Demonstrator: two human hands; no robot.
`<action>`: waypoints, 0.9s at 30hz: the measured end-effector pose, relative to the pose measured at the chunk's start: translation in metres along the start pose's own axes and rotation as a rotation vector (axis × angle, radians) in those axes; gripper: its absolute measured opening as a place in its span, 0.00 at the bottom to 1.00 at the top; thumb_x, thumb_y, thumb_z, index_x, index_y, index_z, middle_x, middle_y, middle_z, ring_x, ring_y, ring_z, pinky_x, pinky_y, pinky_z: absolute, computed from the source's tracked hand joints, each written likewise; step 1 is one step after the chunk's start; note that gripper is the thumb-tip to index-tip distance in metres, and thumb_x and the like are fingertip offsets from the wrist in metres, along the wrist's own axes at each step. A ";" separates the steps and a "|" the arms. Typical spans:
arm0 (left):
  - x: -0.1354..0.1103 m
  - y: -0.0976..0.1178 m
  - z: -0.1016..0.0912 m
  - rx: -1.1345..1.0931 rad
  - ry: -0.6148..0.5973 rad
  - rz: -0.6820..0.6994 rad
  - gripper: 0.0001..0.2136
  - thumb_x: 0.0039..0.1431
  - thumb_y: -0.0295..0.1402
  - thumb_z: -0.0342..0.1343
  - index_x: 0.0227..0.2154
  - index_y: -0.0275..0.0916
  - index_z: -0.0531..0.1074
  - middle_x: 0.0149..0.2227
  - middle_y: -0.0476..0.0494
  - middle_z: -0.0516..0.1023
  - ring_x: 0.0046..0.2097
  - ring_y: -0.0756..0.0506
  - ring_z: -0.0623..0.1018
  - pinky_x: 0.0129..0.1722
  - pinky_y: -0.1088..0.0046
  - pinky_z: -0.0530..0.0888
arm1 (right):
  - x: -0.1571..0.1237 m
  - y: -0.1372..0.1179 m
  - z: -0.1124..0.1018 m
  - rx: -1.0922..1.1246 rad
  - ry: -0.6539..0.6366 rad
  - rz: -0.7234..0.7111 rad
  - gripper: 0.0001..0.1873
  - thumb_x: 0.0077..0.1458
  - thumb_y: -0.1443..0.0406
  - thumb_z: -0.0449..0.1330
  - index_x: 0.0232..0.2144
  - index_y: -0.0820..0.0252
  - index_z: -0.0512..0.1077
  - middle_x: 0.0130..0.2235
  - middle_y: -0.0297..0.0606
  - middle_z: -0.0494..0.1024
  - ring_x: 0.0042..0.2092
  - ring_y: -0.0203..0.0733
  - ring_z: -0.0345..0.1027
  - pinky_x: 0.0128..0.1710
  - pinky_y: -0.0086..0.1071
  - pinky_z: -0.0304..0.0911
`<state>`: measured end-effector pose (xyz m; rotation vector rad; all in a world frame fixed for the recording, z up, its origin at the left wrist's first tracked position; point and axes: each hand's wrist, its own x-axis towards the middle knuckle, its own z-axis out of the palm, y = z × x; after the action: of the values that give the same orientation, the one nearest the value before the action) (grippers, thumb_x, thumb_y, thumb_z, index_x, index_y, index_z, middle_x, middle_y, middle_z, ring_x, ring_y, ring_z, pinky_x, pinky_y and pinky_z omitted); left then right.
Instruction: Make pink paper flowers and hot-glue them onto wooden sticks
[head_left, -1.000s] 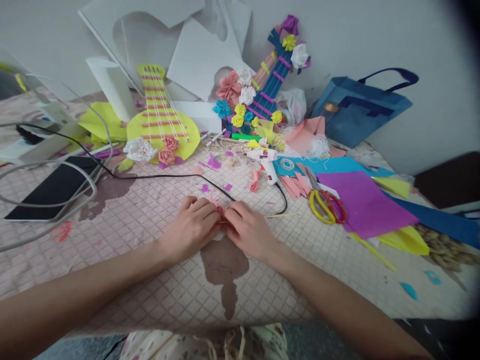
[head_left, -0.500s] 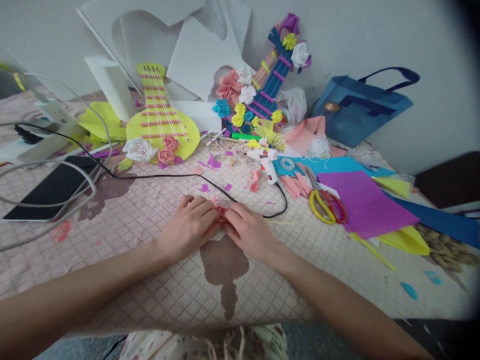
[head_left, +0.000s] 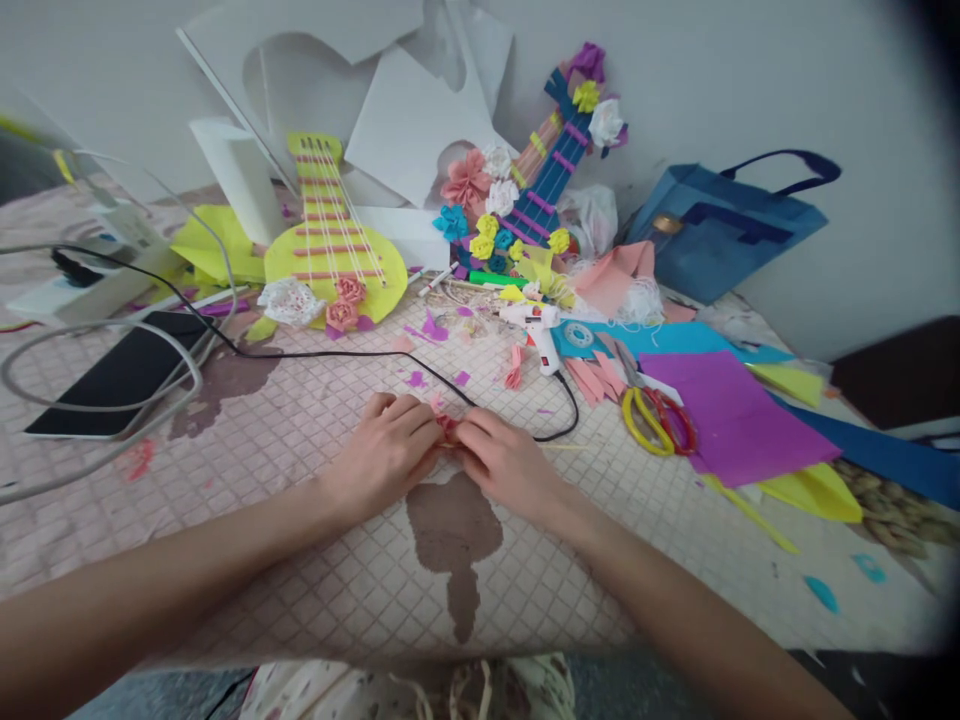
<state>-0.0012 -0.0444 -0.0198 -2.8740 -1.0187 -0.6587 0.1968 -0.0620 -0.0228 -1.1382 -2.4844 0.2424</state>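
My left hand [head_left: 390, 455] and my right hand [head_left: 506, 462] meet at the middle of the pink quilted cloth [head_left: 300, 440], fingers curled together around a small red-pink paper piece [head_left: 448, 427]. Only a sliver of that piece shows between the fingertips. A thin pale stick [head_left: 564, 446] lies on the cloth just right of my right hand. The black cord [head_left: 337, 353] of the white glue gun [head_left: 536, 325] runs right behind my knuckles.
A yellow paper guitar [head_left: 334, 250] and a blue flower-covered guitar [head_left: 525, 190] lean at the back among white foam boards [head_left: 412, 110]. Purple paper [head_left: 731, 410], yellow and red scissors [head_left: 656, 420], a blue bag [head_left: 720, 225], a dark tablet [head_left: 112, 375] and grey cables [head_left: 105, 400] lie around.
Both hands stay pinched together on the small paper piece; only the view has shifted slightly, so everything sits a little lower and to the right.
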 end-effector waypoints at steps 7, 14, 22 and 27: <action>0.000 0.002 -0.002 0.013 -0.007 0.009 0.07 0.64 0.30 0.50 0.30 0.37 0.69 0.33 0.46 0.74 0.38 0.44 0.70 0.38 0.64 0.62 | 0.004 -0.001 -0.002 -0.046 0.005 -0.044 0.05 0.62 0.69 0.51 0.34 0.60 0.66 0.39 0.41 0.71 0.41 0.41 0.66 0.38 0.33 0.65; 0.001 0.001 -0.003 0.026 -0.014 0.002 0.08 0.64 0.30 0.49 0.28 0.37 0.68 0.32 0.46 0.73 0.37 0.44 0.70 0.38 0.64 0.62 | 0.007 0.002 0.003 -0.153 0.037 -0.096 0.04 0.60 0.68 0.53 0.34 0.60 0.67 0.38 0.40 0.70 0.41 0.42 0.65 0.33 0.33 0.62; 0.001 0.002 -0.006 0.038 -0.027 -0.003 0.06 0.61 0.27 0.51 0.27 0.37 0.67 0.31 0.46 0.73 0.37 0.45 0.70 0.38 0.64 0.63 | 0.008 0.002 0.005 -0.211 0.067 -0.133 0.07 0.61 0.68 0.51 0.32 0.60 0.68 0.36 0.41 0.71 0.41 0.43 0.64 0.33 0.34 0.62; 0.001 0.002 -0.007 0.036 -0.029 -0.016 0.06 0.60 0.27 0.51 0.27 0.37 0.67 0.32 0.45 0.73 0.37 0.45 0.70 0.38 0.64 0.63 | 0.007 0.001 0.006 -0.200 0.069 -0.144 0.06 0.61 0.67 0.52 0.34 0.60 0.69 0.37 0.41 0.72 0.41 0.43 0.64 0.35 0.34 0.63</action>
<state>-0.0018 -0.0464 -0.0126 -2.8561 -1.0464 -0.5951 0.1910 -0.0561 -0.0262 -1.0173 -2.5581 -0.0870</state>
